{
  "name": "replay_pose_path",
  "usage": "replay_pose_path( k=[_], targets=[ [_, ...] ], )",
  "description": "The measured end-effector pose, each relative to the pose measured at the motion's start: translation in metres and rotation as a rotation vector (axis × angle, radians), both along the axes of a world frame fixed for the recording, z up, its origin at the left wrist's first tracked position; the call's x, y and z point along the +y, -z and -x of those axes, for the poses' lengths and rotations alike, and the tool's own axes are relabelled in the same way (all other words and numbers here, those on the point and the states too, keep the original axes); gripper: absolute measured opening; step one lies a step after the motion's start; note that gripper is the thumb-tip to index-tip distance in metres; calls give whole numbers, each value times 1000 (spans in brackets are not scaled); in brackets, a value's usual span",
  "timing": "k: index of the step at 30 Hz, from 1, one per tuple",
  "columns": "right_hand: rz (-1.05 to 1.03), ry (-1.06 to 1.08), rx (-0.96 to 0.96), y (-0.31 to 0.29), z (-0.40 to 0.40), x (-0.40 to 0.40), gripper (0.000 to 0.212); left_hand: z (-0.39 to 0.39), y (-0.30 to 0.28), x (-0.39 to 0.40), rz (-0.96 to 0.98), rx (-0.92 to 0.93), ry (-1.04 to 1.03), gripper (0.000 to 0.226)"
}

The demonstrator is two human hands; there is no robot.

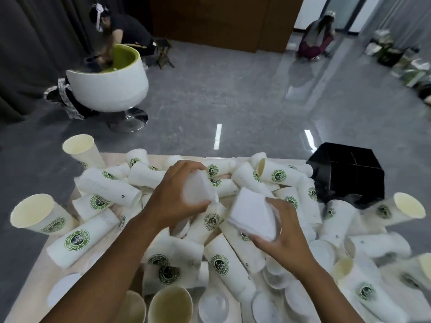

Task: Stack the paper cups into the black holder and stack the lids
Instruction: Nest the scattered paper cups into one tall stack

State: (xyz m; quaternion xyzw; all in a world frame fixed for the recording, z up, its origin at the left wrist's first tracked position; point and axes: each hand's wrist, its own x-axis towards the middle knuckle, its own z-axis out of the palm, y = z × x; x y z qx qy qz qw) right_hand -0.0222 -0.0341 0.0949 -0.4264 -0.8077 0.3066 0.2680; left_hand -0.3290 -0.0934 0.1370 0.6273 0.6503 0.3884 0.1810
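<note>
Two bare forearms enter from the lower edge, ending in the left hand (173, 201) and the right hand (283, 236). No sleeve, glove or watch shows on either arm. A thin pale ring (280, 231) sits on one right finger.

Crowded worktop, little open surface

Toppled paper cups (112, 194) cover the worktop (35, 273) from centre to right edge, with lids (213, 304) strewn along the bottom. Bare strips show only at the lower left. The black holder (347, 176) at the upper right is hemmed by cups on its left and lower sides.
</note>
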Motion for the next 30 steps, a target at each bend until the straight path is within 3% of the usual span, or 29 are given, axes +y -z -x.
replay_pose_path(
  k=[6,12,20,30],
  targets=[
    [-3,271,30,-9,-150,-44,97,-149,-28,9,-63,-72,212,74],
    [92,517,14,17,-311,-123,94,-331,-1,-5,16,-125,523,79],
    [277,867,-86,118,-465,-246,94,-501,107,-59,282,-138,789,82],
    [424,896,-212,305,-485,-317,95,-574,289,-88,449,-12,970,85]
  ],
)
